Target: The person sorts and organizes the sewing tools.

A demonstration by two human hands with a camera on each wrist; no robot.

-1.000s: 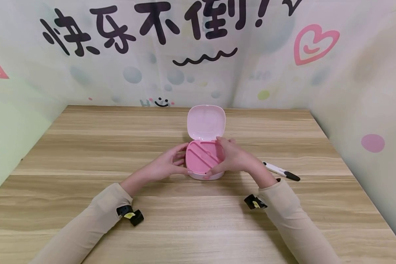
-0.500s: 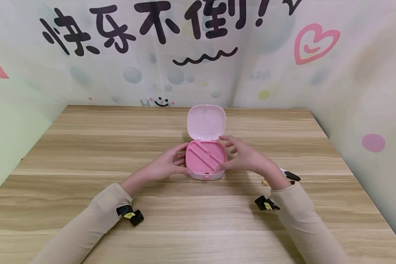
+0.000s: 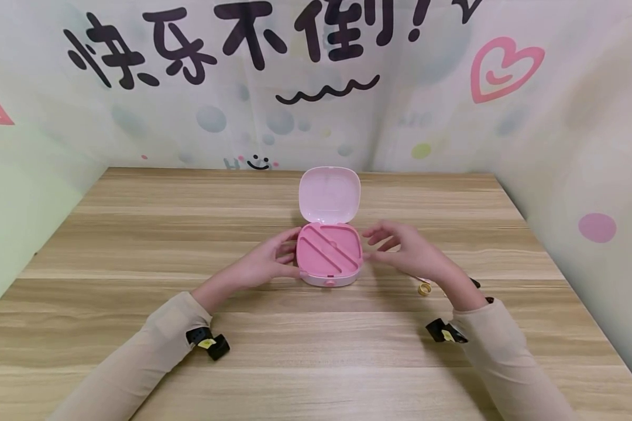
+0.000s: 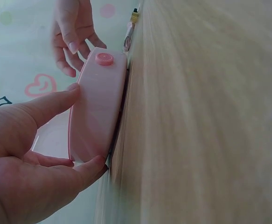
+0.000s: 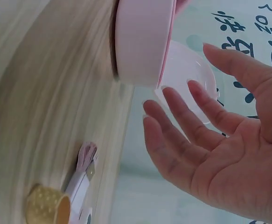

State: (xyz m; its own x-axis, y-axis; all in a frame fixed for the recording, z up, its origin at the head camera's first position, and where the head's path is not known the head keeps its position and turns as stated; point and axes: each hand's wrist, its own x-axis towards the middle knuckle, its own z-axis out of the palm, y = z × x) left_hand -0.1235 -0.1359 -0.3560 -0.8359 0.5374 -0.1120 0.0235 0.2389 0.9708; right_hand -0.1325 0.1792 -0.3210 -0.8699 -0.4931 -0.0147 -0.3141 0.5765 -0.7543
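A small pink box (image 3: 329,280) stands on the table with its pale pink lid (image 3: 329,193) raised behind it. Inside lies a darker pink tray (image 3: 316,257) with diagonal ridges. My left hand (image 3: 263,260) grips the box's left side, thumb at the front corner and fingers toward the back. In the left wrist view, a round pink button (image 4: 104,59) shows on the box's front wall. Just off the box's right side is my right hand (image 3: 406,251), its fingers loosely bent and nothing in them, as the right wrist view also shows.
A gold thimble (image 3: 424,289) lies right of the box, close to my right forearm. Beside it is a slim white item (image 5: 77,189) with a pinkish loop at one end, mostly covered by that forearm in the head view. A printed cloth backdrop (image 3: 189,134) rises behind the table.
My right hand has let go of the tray and box and moved off to the right, uncovering the tray's right side. The thimble has come into view; my left hand has stayed put.
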